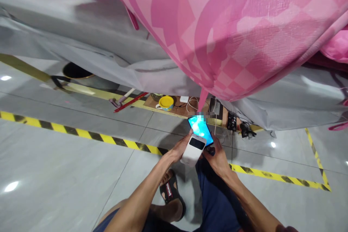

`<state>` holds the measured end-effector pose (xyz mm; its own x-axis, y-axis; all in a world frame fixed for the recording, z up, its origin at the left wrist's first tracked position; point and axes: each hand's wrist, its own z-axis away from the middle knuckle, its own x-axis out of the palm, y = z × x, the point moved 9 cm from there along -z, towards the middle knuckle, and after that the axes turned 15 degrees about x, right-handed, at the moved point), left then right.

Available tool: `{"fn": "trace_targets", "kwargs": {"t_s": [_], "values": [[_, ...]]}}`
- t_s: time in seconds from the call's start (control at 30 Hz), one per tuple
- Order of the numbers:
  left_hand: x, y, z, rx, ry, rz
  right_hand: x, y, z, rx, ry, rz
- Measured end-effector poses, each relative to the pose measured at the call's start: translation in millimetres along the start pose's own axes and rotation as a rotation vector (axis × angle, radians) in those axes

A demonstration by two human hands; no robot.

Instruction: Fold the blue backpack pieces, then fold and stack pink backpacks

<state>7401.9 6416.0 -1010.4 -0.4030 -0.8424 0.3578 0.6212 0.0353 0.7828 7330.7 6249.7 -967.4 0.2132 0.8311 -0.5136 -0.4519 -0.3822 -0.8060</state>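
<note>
- Phone (200, 129): between both hands, screen already lit; anything plugged in, unclear.
- White device (192, 152): over its near end, in the left hand's (178, 150) curled fingers.
- Right hand (217, 157): fingers pinching the phone's near right corner (partly hidden).
- Mug (166, 103): farther left.

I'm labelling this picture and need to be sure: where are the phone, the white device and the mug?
Phone (200, 127): head view, on its lit screen.
White device (191, 153): head view, on its pale body below the dark panel.
Mug (166, 102): head view, on its yellow top.
</note>
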Motion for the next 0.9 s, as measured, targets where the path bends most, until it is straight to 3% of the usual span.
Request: {"fn": "trace_targets", "kwargs": {"t_s": [0.17,0.43,0.9], "values": [[6.5,1.1,1.1,-0.019,-0.078,0.025,-6.5,1.6,-0.4,0.023,-0.055,-0.023],[1.6,2.9,1.7,-0.028,-0.026,0.073,-3.8,10.0,2.3,0.051,-0.063,-0.008],[5.0,2.9,2.5,0.011,-0.073,0.024,-0.9,10.4,5.6,0.116,-0.058,-0.043]]}}
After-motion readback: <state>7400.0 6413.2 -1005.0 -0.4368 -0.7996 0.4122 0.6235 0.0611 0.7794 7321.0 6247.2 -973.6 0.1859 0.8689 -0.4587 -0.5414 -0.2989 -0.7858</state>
